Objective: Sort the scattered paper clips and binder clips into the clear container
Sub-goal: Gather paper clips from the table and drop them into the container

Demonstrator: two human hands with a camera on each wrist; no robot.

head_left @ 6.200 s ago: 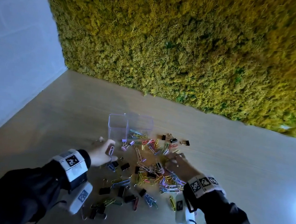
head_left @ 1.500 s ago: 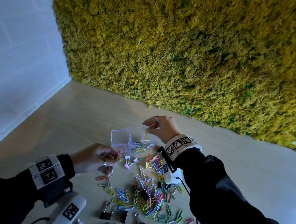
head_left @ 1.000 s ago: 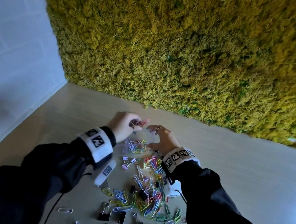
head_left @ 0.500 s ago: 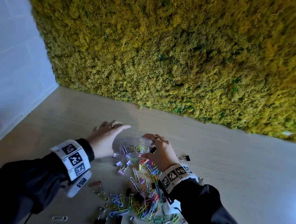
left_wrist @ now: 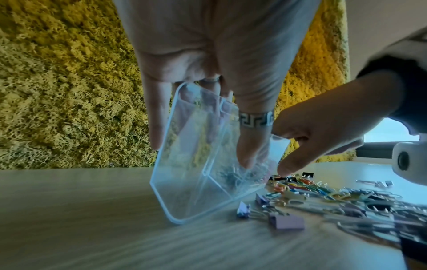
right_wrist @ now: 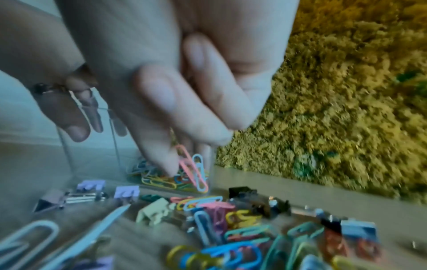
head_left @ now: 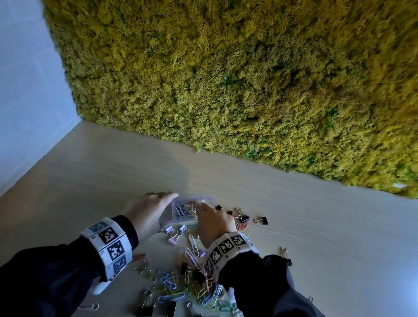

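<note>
The clear container (head_left: 205, 199) stands tilted on the table, with coloured paper clips in its right compartment (right_wrist: 161, 180). My left hand (head_left: 159, 202) grips it from the left, with the ringed thumb (left_wrist: 254, 138) against the tilted container (left_wrist: 184, 182) and the fingers behind it. My right hand (head_left: 203, 209) pinches the container's right wall between thumb and forefinger (right_wrist: 187, 160), and its other fingers are curled. Loose paper clips (head_left: 196, 284) lie in a heap on the near side. Black binder clips (head_left: 244, 218) sit just right of the container, and purple ones (left_wrist: 289, 222) lie in front of it.
The wooden table (head_left: 324, 240) runs back to a yellow-green moss wall (head_left: 239, 82), and a white wall (head_left: 10, 105) closes the left side. More black binder clips (head_left: 145, 309) lie near the front edge among paper clips.
My left hand has come down from above the container and taken hold of its left side. The container now stands tilted. My right hand stays at its right edge.
</note>
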